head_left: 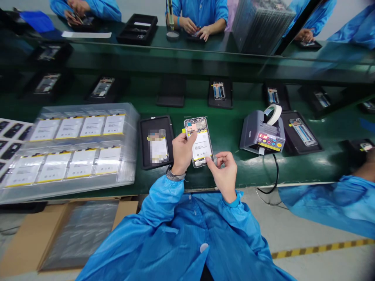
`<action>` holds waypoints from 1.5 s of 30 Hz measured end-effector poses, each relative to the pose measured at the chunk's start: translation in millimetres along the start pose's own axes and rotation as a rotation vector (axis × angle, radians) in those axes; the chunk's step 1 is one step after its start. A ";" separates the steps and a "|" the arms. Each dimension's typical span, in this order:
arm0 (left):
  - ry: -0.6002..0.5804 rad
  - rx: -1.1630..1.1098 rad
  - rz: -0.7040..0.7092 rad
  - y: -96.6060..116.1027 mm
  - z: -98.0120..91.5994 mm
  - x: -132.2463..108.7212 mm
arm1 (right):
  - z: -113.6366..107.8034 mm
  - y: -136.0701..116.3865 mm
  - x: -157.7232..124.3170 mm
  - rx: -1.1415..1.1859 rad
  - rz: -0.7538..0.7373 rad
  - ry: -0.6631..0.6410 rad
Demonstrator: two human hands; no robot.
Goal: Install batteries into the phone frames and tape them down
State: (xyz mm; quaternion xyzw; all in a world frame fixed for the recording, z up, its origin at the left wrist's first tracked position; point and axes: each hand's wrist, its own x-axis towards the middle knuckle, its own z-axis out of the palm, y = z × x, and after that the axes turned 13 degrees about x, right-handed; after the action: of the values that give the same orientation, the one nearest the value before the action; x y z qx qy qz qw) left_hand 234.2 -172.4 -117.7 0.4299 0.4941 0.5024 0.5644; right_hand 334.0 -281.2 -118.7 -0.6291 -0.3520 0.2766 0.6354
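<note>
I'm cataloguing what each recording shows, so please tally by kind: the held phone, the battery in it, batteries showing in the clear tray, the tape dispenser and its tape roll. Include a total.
Held phone: 1
Battery in it: 1
Batteries showing in the clear tray: 8
Tape dispenser: 1
Tape roll: 1
Total: 12
</note>
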 end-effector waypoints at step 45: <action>-0.165 0.972 -0.120 89.0 -36.9 297.1 | 68.6 63.5 239.6 -0.253 0.037 0.140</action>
State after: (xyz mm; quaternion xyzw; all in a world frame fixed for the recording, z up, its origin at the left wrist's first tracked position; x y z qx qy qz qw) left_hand 187.1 133.1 -72.9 0.6525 0.6488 0.1449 0.3637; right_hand 428.8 -45.8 -160.7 -0.7284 -0.3273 0.1969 0.5688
